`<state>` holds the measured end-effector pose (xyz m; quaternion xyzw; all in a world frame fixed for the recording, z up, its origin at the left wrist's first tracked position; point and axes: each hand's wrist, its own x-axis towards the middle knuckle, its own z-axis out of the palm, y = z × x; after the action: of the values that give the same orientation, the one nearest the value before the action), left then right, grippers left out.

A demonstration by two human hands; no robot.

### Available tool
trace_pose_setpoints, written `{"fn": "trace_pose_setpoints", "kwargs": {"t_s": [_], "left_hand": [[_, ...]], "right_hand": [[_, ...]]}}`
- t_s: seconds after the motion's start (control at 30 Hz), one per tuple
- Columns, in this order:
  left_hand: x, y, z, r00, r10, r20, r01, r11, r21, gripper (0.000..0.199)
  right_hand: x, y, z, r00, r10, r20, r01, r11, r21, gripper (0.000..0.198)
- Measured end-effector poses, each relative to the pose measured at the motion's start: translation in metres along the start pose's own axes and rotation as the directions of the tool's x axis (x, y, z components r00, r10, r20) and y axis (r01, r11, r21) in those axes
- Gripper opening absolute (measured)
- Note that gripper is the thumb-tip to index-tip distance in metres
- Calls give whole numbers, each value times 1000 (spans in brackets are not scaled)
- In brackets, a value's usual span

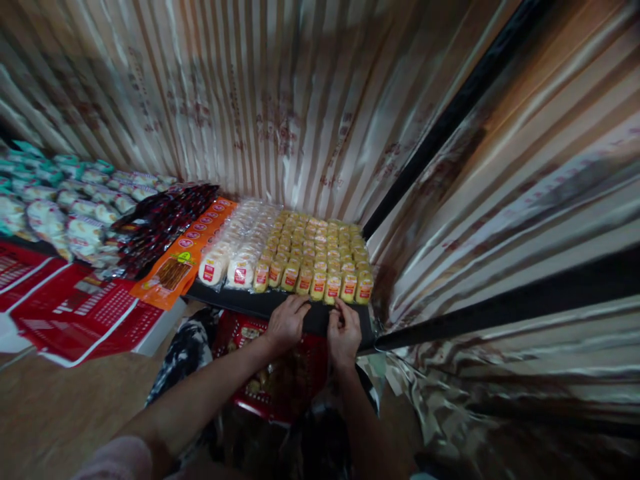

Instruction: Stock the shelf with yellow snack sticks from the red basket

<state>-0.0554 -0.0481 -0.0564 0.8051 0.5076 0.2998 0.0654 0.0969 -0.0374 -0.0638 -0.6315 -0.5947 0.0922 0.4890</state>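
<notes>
We count eight yellow packs (318, 285), two white packs (241, 273) fronting the shelf (245, 304) — left hand (287, 324), right hand (345, 332) half-curled at its front edge, grips unclear.

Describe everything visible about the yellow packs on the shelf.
The yellow packs are small, rounded, shiny and apparently plastic-wrapped, with reddish labels along the front. They sit in tight rows at the right end of a dark shelf, beside white packs. The left hand and right hand are at their front edge; exact contact is unclear.
</notes>
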Motion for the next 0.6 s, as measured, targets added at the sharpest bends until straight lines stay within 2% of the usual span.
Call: {"fn": "trace_pose_setpoints", "kwargs": {"t_s": [0.07,0.2,0.43,0.6], "left_hand": [[-5,-6,0,999,33,-2,-33,999,38,37],[2,-12,-1,998,68,12,-69,996,59,41],[25,-11,3,991,112,74,-115,992,45,51],[26,-10,10,990,76,118,-88,991,97,50]], "right_hand": [[2,-3,-3,996,-73,-43,73,997,5,34],[10,-7,0,982,-170,-79,160,980,-119,34],[17,5,17,992,-127,-22,123,984,-131,42],[15,4,18,993,-113,-32,107,982,-154,41]]}}
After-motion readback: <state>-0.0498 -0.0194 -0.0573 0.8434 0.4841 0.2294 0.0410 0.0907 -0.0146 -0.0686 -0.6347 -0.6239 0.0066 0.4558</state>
